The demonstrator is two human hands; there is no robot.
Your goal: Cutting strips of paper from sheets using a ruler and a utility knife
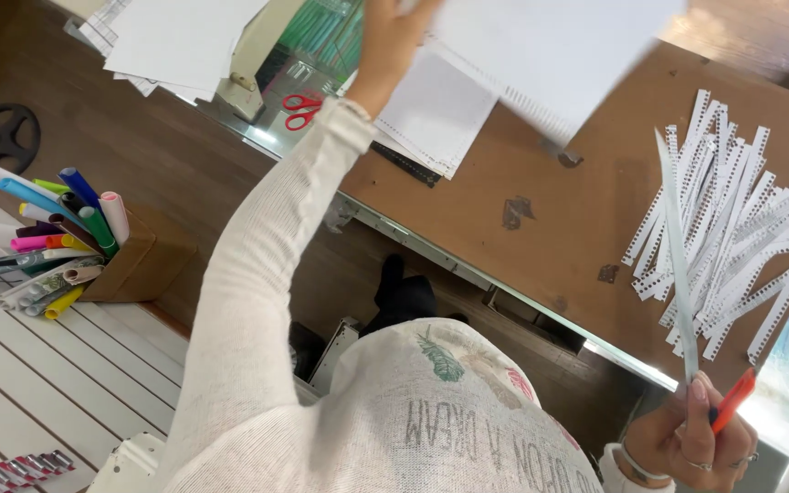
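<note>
— Head view: what lies on the brown worktop (pixel 559 237)?
— Perforated paper strips (pixel 732 228), red scissors (pixel 300 108).
— The hands?
— Left hand (pixel 393 36) reaches far, grip on a white sheet (pixel 550 50); right hand (pixel 700 438) pinches one long strip (pixel 676 246) and an orange cutter (pixel 732 402).

Paper strips (pixel 732 219) lie on the table (pixel 559 228), apparently right of the stacked sheets (pixel 436 114).

Two hands: left hand (pixel 393 36), right hand (pixel 700 438). One pair of red-handled scissors (pixel 300 110). One cardboard box (pixel 134 260) of many markers. One loose pile of perforated paper strips (pixel 732 228), too many to count. One held strip (pixel 678 246).
</note>
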